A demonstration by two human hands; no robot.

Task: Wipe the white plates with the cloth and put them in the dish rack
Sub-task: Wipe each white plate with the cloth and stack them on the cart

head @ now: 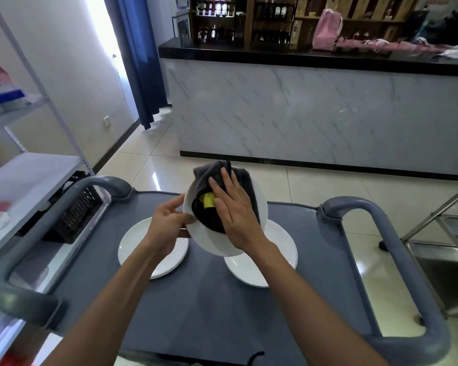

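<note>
The left hand pinches the rim of a tilted white plate, held above the grey cart. The right hand, fingers straight and slightly spread, presses the dark grey cloth into it. Two more white plates lie on the cart below.

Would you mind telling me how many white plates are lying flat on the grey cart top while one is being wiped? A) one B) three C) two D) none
C: two plates lie on the cart top, the left plate and the right plate, while the left hand holds the lifted plate and the right hand presses the cloth into it.
</note>
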